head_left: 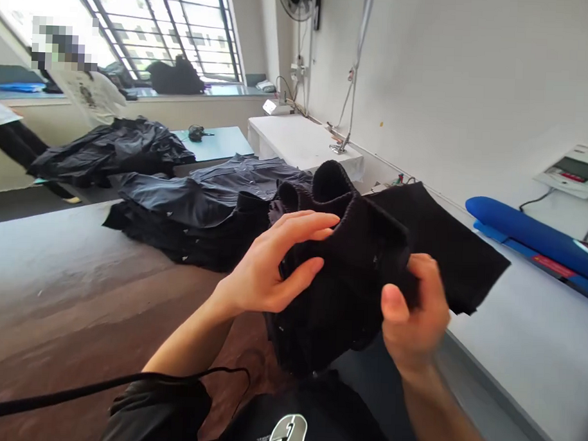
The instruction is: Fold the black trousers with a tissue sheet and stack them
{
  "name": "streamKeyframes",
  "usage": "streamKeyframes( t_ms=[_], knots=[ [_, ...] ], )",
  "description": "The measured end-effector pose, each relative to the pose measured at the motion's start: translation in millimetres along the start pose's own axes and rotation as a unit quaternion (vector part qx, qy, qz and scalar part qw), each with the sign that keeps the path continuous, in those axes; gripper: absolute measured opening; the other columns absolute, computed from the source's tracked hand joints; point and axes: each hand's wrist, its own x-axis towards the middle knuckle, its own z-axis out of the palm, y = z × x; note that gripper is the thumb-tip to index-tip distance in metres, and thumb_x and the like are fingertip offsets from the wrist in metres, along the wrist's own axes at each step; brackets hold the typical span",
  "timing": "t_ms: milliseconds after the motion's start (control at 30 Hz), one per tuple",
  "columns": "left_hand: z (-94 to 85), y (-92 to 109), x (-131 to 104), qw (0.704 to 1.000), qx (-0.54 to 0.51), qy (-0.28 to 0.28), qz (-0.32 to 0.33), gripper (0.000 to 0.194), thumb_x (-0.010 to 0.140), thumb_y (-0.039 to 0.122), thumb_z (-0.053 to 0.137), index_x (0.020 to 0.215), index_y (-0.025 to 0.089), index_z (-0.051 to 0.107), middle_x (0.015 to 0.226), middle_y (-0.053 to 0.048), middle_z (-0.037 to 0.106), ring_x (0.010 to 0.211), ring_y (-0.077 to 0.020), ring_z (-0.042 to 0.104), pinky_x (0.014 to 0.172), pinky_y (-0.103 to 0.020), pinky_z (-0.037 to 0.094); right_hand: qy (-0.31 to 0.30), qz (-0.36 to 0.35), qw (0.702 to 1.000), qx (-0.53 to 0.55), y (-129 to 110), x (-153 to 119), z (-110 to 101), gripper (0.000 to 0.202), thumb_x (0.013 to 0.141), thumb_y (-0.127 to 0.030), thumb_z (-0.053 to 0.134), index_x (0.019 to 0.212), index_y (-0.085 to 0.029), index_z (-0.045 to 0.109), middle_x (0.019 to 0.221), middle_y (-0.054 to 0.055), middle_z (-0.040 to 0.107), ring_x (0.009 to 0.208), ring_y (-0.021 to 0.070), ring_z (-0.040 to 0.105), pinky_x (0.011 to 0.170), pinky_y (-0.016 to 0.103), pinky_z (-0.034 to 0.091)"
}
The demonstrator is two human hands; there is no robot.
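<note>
A black garment (340, 280) with a raised collar-like edge is held up in front of me. My left hand (273, 261) lies against its left side, fingers stretched toward the edge and thumb apart from them. On the right side, my right hand (416, 308) is closed on the cloth, its thumb in front and its fingers partly hidden and blurred. Dark cloth (442, 251) spreads behind the right hand. Left of the held garment, a stack of dark garments (207, 211) lies on the table (55, 270).
A black cable (100, 387) crosses over my left forearm. At right sits a blue padded board (529, 235). Farther back are a white-covered table (297, 137), a heap of dark clothes (118, 147) and a person in a white top (91, 94).
</note>
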Motion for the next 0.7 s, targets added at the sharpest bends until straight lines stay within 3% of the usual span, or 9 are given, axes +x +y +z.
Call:
streamKeyframes(
  t_ms=[100,200,333,467,600,700],
  knots=[
    [-15.3,-18.6,-30.4,0.996,0.001,0.085,-0.014,0.035,0.095,0.033,0.063,0.128,0.024,0.065,0.117,-0.010,0.074,0.114,-0.0261,0.069,0.104,-0.047,0.056,0.017,-0.128,0.991,-0.018,-1.4,20.7,6.1,0.039,0.095,-0.054,0.055,0.117,-0.023,0.063,0.111,0.011,0.064,0.111,0.0328,0.062,0.098,0.058,0.052],
    [-22.3,-45.1,-72.2,0.987,-0.022,0.142,-0.066,0.025,0.098,0.026,0.056,0.119,0.021,0.067,0.113,-0.009,0.074,0.112,-0.0237,0.069,0.102,-0.045,0.056,-0.029,-0.194,0.980,0.017,-4.9,32.2,16.8,0.044,0.098,-0.054,0.052,0.129,-0.025,0.061,0.125,0.013,0.062,0.124,0.0337,0.059,0.105,0.059,0.050],
    [-1.8,-64.5,-133.4,0.988,-0.044,0.087,-0.118,0.031,0.096,0.015,0.051,0.123,0.022,0.065,0.124,-0.010,0.071,0.119,-0.0230,0.067,0.104,-0.044,0.056,-0.140,-0.186,0.972,-0.021,-13.1,25.8,25.5,0.062,0.095,-0.059,0.057,0.147,-0.026,0.050,0.149,0.017,0.051,0.140,0.0386,0.049,0.113,0.065,0.043],
    [29.0,-63.6,-174.9,0.995,-0.044,0.044,-0.082,0.069,0.088,0.006,0.052,0.152,0.029,0.043,0.160,-0.012,0.046,0.149,-0.0276,0.044,0.122,-0.053,0.042,-0.203,-0.204,0.953,-0.091,-17.5,15.6,27.4,0.083,0.085,-0.056,0.073,0.156,-0.027,0.043,0.156,0.019,0.047,0.144,0.0421,0.045,0.115,0.066,0.042],
    [40.3,-67.2,-198.9,0.996,-0.046,0.021,-0.075,0.087,0.086,0.005,0.052,0.164,0.030,0.023,0.169,-0.012,0.032,0.156,-0.0280,0.032,0.126,-0.052,0.037,-0.210,-0.224,0.948,-0.087,-8.6,12.1,35.2,0.088,0.076,-0.053,0.081,0.155,-0.032,0.049,0.152,0.018,0.054,0.139,0.0421,0.052,0.112,0.062,0.044],
    [41.3,-78.5,-216.7,0.996,-0.045,0.001,-0.080,0.081,0.087,0.007,0.051,0.162,0.028,0.027,0.166,-0.013,0.039,0.152,-0.0266,0.041,0.125,-0.051,0.039,-0.145,-0.218,0.964,-0.042,1.5,6.3,45.8,0.071,0.074,-0.059,0.075,0.140,-0.038,0.065,0.140,0.014,0.066,0.126,0.0435,0.062,0.103,0.065,0.048]
  ],
)
